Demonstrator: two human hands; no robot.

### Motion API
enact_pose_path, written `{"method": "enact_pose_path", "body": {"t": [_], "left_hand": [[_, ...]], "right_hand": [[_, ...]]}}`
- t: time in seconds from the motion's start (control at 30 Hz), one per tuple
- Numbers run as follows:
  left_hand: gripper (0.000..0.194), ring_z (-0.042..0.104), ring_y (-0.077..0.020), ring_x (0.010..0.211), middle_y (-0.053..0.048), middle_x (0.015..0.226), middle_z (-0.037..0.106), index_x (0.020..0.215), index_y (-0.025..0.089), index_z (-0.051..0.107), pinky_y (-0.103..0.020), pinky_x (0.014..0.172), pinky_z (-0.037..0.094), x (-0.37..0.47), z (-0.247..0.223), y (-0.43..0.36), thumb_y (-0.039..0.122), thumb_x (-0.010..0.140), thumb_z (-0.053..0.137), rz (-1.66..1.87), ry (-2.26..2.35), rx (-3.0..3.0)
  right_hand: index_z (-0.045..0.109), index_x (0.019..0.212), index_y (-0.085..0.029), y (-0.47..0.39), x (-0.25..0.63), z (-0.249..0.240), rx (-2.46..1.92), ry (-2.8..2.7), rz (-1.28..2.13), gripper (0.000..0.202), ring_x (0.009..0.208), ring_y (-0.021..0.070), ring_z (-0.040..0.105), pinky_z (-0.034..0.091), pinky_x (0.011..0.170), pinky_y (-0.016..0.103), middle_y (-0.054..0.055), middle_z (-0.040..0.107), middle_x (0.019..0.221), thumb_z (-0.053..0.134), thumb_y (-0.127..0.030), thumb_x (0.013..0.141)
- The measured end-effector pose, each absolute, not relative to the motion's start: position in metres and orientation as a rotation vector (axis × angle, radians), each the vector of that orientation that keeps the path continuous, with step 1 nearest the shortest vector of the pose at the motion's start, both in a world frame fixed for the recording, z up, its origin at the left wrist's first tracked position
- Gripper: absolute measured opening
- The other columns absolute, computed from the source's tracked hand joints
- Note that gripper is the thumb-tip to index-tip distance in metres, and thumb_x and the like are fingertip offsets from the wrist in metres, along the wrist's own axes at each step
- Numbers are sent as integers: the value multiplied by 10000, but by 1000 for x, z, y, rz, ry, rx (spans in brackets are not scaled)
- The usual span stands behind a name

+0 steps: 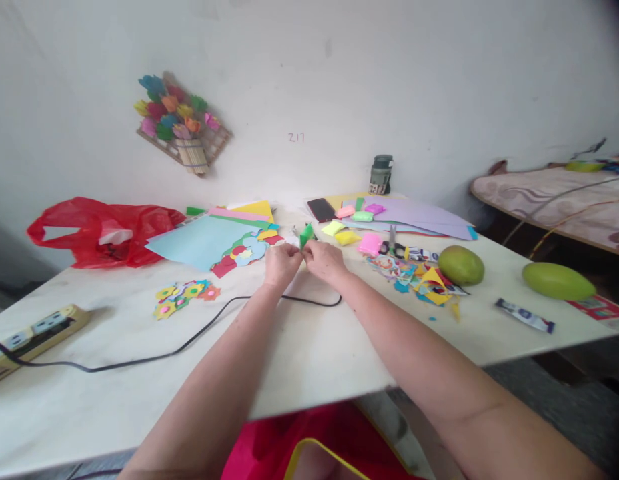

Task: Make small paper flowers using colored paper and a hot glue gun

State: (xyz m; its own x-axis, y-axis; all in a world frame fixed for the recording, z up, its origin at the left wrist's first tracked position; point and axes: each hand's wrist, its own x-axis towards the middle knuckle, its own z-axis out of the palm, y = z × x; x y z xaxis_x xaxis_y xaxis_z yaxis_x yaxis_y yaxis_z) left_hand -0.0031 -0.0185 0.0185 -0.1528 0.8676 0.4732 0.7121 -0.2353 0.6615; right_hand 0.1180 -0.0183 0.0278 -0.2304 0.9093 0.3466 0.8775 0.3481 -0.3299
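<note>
My left hand (pixel 283 261) and my right hand (pixel 325 259) meet fingertip to fingertip above the middle of the table. Both are closed in a pinch; what lies between the fingers is too small to make out. A small crumpled green piece (pixel 306 235) shows just beyond the fingertips, and I cannot tell whether they grip it. Left of my left hand lie coloured paper cutouts (pixel 239 253). Soft yellow packets (pixel 346 237) and a pink packet (pixel 370 244) are to the right of my right hand.
Paper flowers (pixel 187 291), a black cable (pixel 209 332) and a power strip (pixel 39 333) occupy the left. A red bag (pixel 134 223) sits behind. On the right are scissors (pixel 392 245), paper scraps (pixel 429 283), two green fruits (pixel 461 265) and a tube (pixel 524 316). A phone (pixel 321 209) lies farther back.
</note>
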Motion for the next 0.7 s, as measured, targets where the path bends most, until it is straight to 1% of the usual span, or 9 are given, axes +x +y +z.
{"method": "enact_pose_path", "body": {"t": [0.1,0.2,0.3,0.43,0.53,0.6,0.7], "left_hand": [[130,589,-163,600,-18,544,620,552,177,622,-250,602,435,-3,19,-20,230,610,518,1310,1843,1980],[116,585,-157,616,-15,576,623,573,174,600,-249,612,432,-3,19,-21,221,623,507,1300,1797,1988],[109,585,-151,629,-10,620,625,651,176,572,-251,624,436,-5,19,-22,253,675,500,1269,1700,2010],[209,575,-149,586,-9,611,599,715,193,509,-257,605,426,-8,20,-22,369,798,432,1112,1645,2106],[241,576,-166,587,-23,600,589,717,204,496,-268,608,413,-7,22,-23,338,855,350,968,1747,2182],[240,592,-187,631,-43,617,597,736,203,505,-278,618,408,-6,23,-22,295,867,325,890,1822,2260],[235,609,-212,701,-74,671,616,792,192,520,-284,621,401,-4,21,-21,274,873,315,832,1909,2362]], "right_hand": [[594,927,-196,-19,119,29,-1497,-2262,-22,247,836,224,611,381,640,296,91,670,905,364,-250,855],[603,913,-191,-19,120,30,-1475,-2299,-44,258,838,219,609,374,642,291,96,670,901,356,-244,861],[624,880,-198,-16,121,30,-1477,-2242,21,260,815,206,600,368,639,280,83,672,867,376,-269,853],[632,766,-200,-10,125,29,-1417,-2102,207,224,737,157,575,355,613,241,29,660,758,417,-241,813],[611,670,-192,-7,126,29,-1352,-2043,343,204,672,131,548,346,590,219,3,631,664,450,-235,786],[599,638,-188,-8,126,28,-1335,-2025,378,197,651,128,536,342,585,219,0,613,625,461,-227,772],[581,602,-187,-8,124,28,-1333,-1988,410,206,644,131,530,343,588,225,-1,590,589,457,-222,763]]}}
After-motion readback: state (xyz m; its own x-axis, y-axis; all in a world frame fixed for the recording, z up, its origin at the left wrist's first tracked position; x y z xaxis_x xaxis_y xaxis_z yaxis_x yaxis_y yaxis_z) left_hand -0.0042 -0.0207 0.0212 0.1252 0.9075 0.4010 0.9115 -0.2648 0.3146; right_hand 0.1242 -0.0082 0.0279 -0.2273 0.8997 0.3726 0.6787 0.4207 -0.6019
